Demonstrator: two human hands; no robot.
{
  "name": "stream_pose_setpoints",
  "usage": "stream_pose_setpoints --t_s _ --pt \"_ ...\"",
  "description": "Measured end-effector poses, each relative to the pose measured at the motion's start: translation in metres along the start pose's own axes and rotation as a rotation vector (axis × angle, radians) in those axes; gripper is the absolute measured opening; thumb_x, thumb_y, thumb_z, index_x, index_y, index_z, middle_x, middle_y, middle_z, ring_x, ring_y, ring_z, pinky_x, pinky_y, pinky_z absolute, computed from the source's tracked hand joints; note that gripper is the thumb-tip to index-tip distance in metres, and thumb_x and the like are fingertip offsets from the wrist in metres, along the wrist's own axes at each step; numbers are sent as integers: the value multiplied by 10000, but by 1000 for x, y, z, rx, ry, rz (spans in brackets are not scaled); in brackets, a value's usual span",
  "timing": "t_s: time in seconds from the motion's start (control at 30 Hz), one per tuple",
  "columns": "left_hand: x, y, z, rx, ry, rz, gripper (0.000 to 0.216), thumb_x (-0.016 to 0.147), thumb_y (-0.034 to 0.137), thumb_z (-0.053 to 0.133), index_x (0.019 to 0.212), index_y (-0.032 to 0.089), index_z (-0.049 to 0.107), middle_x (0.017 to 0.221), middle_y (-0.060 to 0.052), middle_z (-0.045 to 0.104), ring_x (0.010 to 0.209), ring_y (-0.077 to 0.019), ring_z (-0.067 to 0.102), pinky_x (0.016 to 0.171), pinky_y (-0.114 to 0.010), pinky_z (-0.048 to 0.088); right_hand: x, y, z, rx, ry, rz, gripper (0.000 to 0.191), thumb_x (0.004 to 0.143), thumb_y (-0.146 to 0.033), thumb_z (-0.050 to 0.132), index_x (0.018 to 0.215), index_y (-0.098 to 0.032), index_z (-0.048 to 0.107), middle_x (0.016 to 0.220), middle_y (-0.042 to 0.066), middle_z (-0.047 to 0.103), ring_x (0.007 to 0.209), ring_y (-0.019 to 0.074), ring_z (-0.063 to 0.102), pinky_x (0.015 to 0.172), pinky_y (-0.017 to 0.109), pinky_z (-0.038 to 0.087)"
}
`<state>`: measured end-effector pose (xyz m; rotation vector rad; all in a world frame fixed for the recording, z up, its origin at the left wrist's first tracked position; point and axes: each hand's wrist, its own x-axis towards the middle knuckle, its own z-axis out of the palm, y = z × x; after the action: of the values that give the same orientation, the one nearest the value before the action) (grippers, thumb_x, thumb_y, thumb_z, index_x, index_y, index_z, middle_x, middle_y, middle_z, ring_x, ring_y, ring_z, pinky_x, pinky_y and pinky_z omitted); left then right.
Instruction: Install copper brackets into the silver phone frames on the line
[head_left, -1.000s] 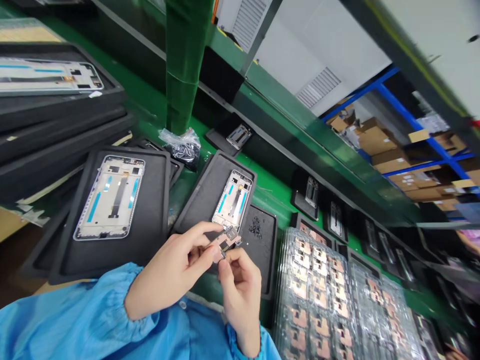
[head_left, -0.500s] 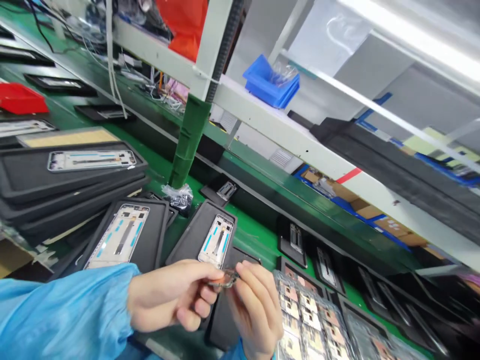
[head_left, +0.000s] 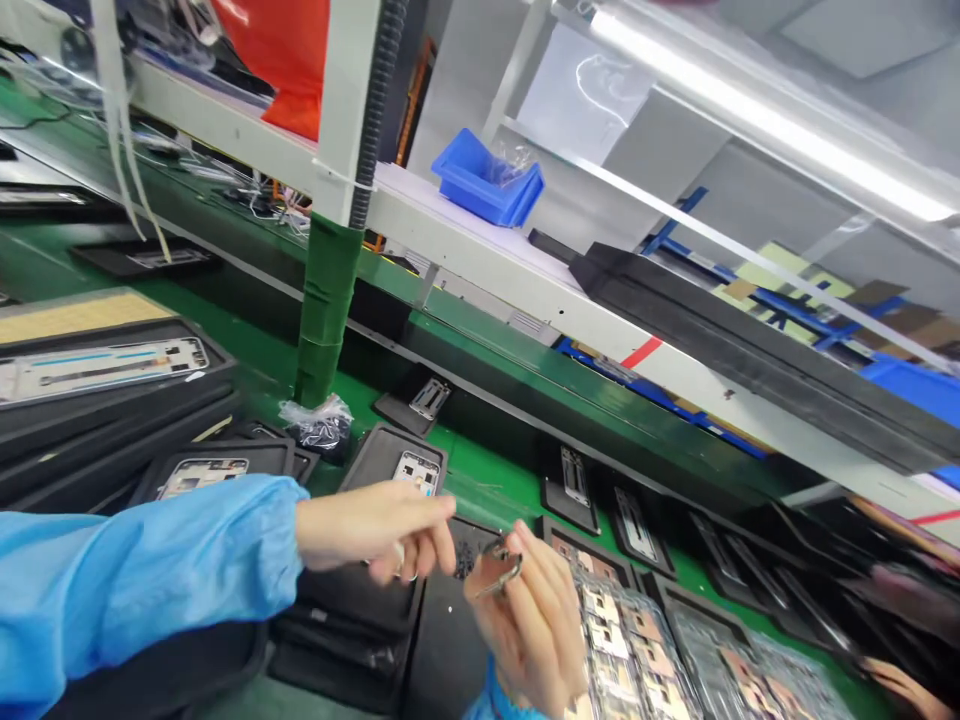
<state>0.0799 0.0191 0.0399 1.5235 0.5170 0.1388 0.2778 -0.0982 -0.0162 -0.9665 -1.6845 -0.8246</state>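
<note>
My right hand [head_left: 529, 610] pinches a small flat circuit part [head_left: 501, 570] between thumb and fingertips, raised above a black foam tray [head_left: 450, 650]. My left hand [head_left: 379, 535], in a blue sleeve, hovers just left of it with fingers loosely curled and one fingertip pointing right; it seems to hold nothing. Behind the left hand lies a phone frame [head_left: 417, 470] in a black tray [head_left: 375, 455]. A second phone frame [head_left: 201, 475] in its tray is partly hidden by my sleeve.
Clear blister trays of small circuit parts [head_left: 637, 650] lie at lower right. Stacked black trays with a phone frame [head_left: 97, 365] sit at left. A green post [head_left: 324, 300], a plastic bag [head_left: 315, 425], a shelf with a blue bin [head_left: 487, 185], and conveyor trays [head_left: 574, 480] stand behind.
The camera has tilted up, so the bench sits lower. My hands have separated: the left has let go of the part, and the right alone holds it.
</note>
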Motion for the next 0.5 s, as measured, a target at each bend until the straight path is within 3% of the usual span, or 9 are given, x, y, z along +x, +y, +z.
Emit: stream_pose_setpoints --t_s 0.07,0.17,0.3,0.5 --pt "22 -19 -21 261 187 129 482 1013 542 395 971 153 675 1002 -127 632 994 -272 582 851 -399 488 -4 11 14 15 105 118 696 762 39 769 1376 -259 635 1231 75 755 1086 331 749 850 530 661" --pt "51 -54 -40 600 348 274 319 994 378 505 1131 138 664 1342 -195 590 1309 -373 458 1104 -572 342 -12 29 39 110 148 336 514 836 5 683 1283 -248 669 1190 85 754 1057 306 756 850 533 657" --pt "64 -87 -41 890 413 378 272 991 270 526 1189 127 646 1416 -221 587 1385 -430 437 1106 -666 334 -20 47 65 178 -73 450 298 893 -80 650 1162 -194 705 1137 120 768 1046 278 758 872 474 655" --pt "43 -108 -25 1099 315 601 446 944 127 537 1388 174 527 1341 -127 657 1322 -319 552 1196 -521 341 -25 59 95 290 -437 438 274 884 -116 644 1105 -232 757 1073 81 790 1029 231 745 919 415 628"
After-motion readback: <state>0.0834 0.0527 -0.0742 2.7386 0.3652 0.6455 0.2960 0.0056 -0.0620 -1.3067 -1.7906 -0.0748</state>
